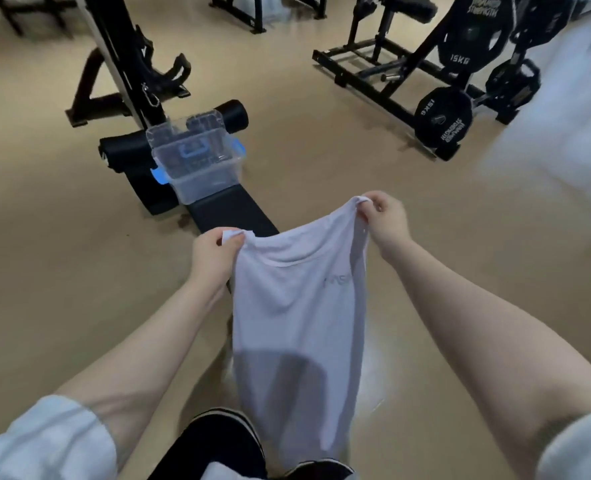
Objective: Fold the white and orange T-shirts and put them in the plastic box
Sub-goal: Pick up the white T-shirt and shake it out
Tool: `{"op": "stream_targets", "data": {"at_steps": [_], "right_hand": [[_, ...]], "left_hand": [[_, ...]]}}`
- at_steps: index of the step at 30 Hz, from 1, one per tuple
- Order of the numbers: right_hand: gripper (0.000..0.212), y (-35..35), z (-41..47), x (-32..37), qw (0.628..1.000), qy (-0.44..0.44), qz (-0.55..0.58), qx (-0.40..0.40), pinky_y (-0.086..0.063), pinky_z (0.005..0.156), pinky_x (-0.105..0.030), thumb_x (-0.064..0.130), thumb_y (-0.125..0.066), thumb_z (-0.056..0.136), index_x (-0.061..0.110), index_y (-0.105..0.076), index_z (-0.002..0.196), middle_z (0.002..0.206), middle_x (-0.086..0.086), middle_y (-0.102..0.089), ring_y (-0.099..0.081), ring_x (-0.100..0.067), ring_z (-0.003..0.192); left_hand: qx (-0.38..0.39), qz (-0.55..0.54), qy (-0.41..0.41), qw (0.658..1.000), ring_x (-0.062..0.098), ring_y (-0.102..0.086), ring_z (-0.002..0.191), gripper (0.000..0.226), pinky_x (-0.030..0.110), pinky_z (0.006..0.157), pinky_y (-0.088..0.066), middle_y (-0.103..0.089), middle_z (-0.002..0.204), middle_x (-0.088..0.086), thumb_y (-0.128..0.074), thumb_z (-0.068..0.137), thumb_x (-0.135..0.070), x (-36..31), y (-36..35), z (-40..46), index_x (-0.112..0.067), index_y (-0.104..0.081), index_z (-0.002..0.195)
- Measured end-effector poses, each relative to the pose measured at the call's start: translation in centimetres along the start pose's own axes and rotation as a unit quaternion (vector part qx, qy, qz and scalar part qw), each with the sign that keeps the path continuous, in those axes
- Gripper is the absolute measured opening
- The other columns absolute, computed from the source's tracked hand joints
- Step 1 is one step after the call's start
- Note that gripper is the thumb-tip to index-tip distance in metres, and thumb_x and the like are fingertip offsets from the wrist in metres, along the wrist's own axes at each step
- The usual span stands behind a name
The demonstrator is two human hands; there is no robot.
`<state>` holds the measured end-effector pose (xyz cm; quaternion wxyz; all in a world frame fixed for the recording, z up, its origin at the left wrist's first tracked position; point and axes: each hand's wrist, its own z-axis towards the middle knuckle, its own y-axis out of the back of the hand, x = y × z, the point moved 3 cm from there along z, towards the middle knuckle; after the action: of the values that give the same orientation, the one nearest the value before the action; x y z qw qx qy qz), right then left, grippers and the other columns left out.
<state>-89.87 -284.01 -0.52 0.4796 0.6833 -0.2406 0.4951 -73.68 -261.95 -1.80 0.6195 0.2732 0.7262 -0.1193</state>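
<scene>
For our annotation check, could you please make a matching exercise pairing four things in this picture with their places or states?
Things:
1. white T-shirt
2. plastic box
3. left hand
4. weight plates

Places or states:
A. on the black bench
B. hanging, held up by both hands
C. on the rack at upper right
D. pinching one shirt corner, lower than the right hand

Pairs: 1-B, 2-A, 3-D, 4-C

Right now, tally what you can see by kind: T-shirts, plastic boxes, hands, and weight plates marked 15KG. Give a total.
T-shirts: 1, the white T-shirt, held up by its top corners; no orange one is in view.
Plastic boxes: 1, the clear plastic box on the black bench.
Hands: 2, left hand and right hand.
Plates marked 15KG: 2.
Total: 6.
</scene>
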Motion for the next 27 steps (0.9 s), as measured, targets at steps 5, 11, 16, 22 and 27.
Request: {"op": "stream_targets", "data": {"at_steps": [5, 11, 16, 22, 27], "right_hand": [[0.015, -8.1, 9.7, 0.1, 0.999, -0.02, -0.032, 0.023, -0.04, 0.07, -0.028, 0.013, -0.047, 0.091, 0.014, -0.06, 0.083, 0.077, 0.002, -0.059, -0.052, -0.017, 0.078], [0.018, -18.9, 20.8, -0.4, 0.989, -0.075, -0.102, 0.075, -0.04, 0.068, -0.03, 0.01, -0.045, 0.089, 0.013, -0.06, 0.081, 0.076, 0.0, -0.053, -0.049, -0.02, 0.079], [0.019, -27.2, 27.8, -4.1, 0.982, -0.095, -0.13, 0.102, -0.039, 0.072, -0.026, 0.009, -0.045, 0.089, 0.02, -0.061, 0.088, 0.075, 0.004, -0.057, -0.053, -0.02, 0.083], [0.026, -35.4, 34.4, -10.8, 0.97, -0.102, -0.187, 0.12, -0.042, 0.076, -0.031, 0.009, -0.043, 0.092, 0.006, -0.064, 0.106, 0.101, -0.015, -0.065, -0.056, -0.024, 0.09], [0.027, -39.5, 37.0, -17.5, 0.957, -0.132, -0.219, 0.136, -0.045, 0.075, -0.033, 0.01, -0.04, 0.091, 0.006, -0.062, 0.106, 0.095, -0.013, -0.064, -0.056, -0.024, 0.085]], "left_hand": [[-0.018, 0.001, 0.024, 1.0, 0.007, -0.053, 0.069, 0.013, 0.006, 0.05, -0.042, -0.059, 0.081, -0.003, -0.05, 0.092, -0.009, 1.3, 1.6, 11.7, -0.009, -0.062, 0.094], [-0.063, 0.01, 0.124, 0.99, 0.017, -0.055, 0.083, 0.006, 0.026, 0.069, -0.045, -0.058, 0.087, 0.001, -0.057, 0.089, -0.02, 5.1, 2.9, 26.3, -0.019, -0.06, 0.084], [-0.102, -0.032, 0.191, 0.976, 0.016, -0.052, 0.086, 0.012, 0.02, 0.065, -0.042, -0.056, 0.089, -0.001, -0.051, 0.093, -0.019, 11.0, 3.5, 35.4, -0.013, -0.058, 0.1], [-0.128, -0.04, 0.25, 0.959, 0.014, -0.053, 0.081, 0.016, 0.02, 0.066, -0.043, -0.056, 0.083, -0.006, -0.055, 0.09, -0.011, 19.7, 2.9, 43.5, -0.024, -0.058, 0.081], [-0.121, 0.0, 0.259, 0.958, 0.012, -0.052, 0.078, 0.009, 0.023, 0.068, -0.043, -0.056, 0.081, -0.009, -0.055, 0.087, -0.01, 25.9, 1.7, 47.1, -0.017, -0.058, 0.091]]}}
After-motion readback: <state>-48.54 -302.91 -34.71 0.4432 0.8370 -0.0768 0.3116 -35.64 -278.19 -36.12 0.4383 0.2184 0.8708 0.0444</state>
